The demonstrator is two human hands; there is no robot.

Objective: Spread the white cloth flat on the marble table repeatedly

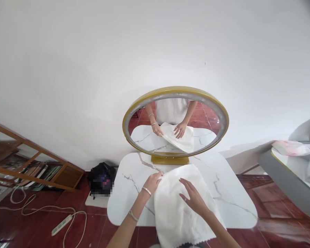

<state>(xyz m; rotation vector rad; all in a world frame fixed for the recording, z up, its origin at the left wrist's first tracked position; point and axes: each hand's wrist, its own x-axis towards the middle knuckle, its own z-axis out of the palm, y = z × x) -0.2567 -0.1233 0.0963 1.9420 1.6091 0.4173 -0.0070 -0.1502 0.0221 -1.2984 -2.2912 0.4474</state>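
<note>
A white towel [182,210] lies over the marble-patterned table [129,175], its near end hanging past the front edge. My left hand [153,182] pinches the towel's far left edge between thumb and fingers. Bracelets circle that wrist and forearm. On the right, my right hand [193,199] has its fingers spread just above or on the towel; whether it touches the cloth is hard to tell. A gold-framed oval mirror [174,124] stands behind the towel and reflects both hands and the cloth.
A black bag [101,179] sits on the floor left of the table. Nearby lie a power strip [62,224] and its loose cord. A wooden shelf [67,174] stands far left. At the right, another table [284,172] bears a pink-and-white pack [290,147].
</note>
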